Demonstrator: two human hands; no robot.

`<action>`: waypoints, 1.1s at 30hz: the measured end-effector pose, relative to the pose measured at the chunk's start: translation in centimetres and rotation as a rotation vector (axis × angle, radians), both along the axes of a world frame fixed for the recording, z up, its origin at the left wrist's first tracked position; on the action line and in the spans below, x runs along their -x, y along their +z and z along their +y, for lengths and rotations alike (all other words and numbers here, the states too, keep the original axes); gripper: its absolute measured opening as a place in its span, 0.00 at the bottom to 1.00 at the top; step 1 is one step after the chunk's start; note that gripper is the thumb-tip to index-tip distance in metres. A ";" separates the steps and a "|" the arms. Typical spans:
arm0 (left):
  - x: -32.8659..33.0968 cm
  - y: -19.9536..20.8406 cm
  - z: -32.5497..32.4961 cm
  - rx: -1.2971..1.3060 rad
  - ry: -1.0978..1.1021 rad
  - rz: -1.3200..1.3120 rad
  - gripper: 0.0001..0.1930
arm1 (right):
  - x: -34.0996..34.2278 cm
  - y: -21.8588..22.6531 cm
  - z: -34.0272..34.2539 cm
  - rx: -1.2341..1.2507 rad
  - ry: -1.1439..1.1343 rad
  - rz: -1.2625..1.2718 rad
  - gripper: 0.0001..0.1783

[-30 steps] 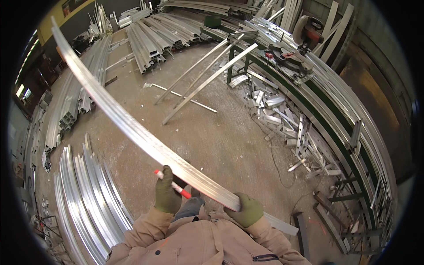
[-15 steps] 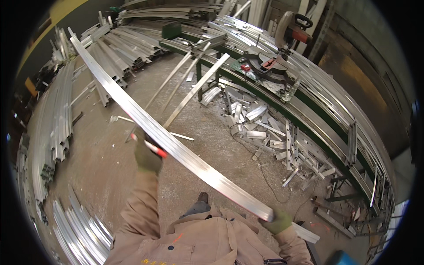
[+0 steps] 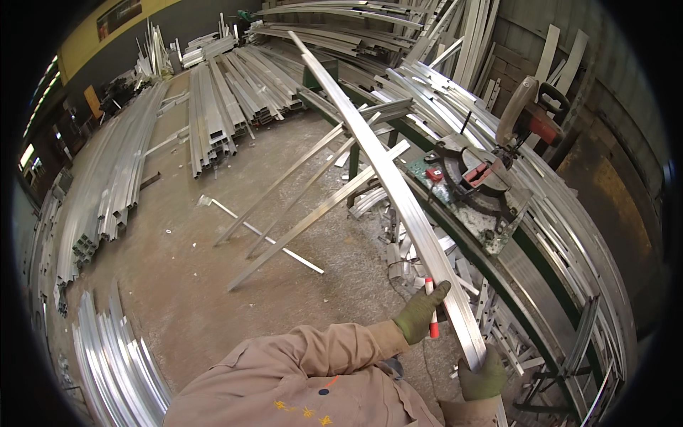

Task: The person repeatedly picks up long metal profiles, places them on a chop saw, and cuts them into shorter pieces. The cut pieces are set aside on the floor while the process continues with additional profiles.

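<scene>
A long silvery aluminium profile (image 3: 398,185) runs from near my body toward the far side, slanting over the near edge of the saw bench. My left hand (image 3: 420,314), in an olive-green glove, is closed on the profile's left side, a short way up from its near end. A red-and-white marker (image 3: 431,307) is tucked in that same hand, pointing along the profile. At the near end my right hand (image 3: 484,376), gloved alike, is wrapped round the profile; part of its fingers is hidden.
A green-framed bench (image 3: 491,270) carries a mitre saw (image 3: 516,128) on the right. Profile offcuts (image 3: 498,320) lie beneath it. Propped bars (image 3: 327,199) lean from the bench to the floor. Stacked profiles (image 3: 121,164) line the left, with another bundle (image 3: 114,356) lower left.
The profile has swung to the right, over the bench edge. My left hand moved right along with it and is now close to my right hand. The view has turned too.
</scene>
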State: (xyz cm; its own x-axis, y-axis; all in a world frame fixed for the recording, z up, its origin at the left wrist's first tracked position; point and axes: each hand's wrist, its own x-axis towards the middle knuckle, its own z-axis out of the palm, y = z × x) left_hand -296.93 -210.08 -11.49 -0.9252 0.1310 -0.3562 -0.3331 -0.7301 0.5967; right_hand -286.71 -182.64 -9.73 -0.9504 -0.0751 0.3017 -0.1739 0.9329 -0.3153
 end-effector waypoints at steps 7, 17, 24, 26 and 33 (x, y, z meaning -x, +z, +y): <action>24.9 0.5 2.8 0.185 0.163 0.052 0.24 | 9.6 -0.9 20.0 -0.014 -0.026 -0.010 0.47; 42.7 -3.1 16.4 0.152 0.089 -0.215 0.26 | 22.0 1.2 35.6 -0.116 -0.309 -0.327 0.43; 49.6 -5.6 16.9 0.117 0.005 -0.295 0.24 | 29.1 5.8 33.1 0.019 -0.227 -0.267 0.40; 51.7 -8.3 16.5 0.020 0.063 -0.257 0.22 | 31.0 8.0 30.9 -0.042 -0.186 -0.274 0.37; 54.2 -12.2 11.0 -0.030 0.023 -0.155 0.24 | 39.3 8.4 31.6 -0.233 -0.409 -0.513 0.29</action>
State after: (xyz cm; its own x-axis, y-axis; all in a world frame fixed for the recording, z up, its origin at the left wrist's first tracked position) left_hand -351.12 -199.04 -23.73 -0.8624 0.1227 -0.4912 -0.4022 -0.7554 0.5174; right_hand -325.99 -151.05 -1.29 -0.9343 0.3113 -0.1734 0.3237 0.9450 -0.0476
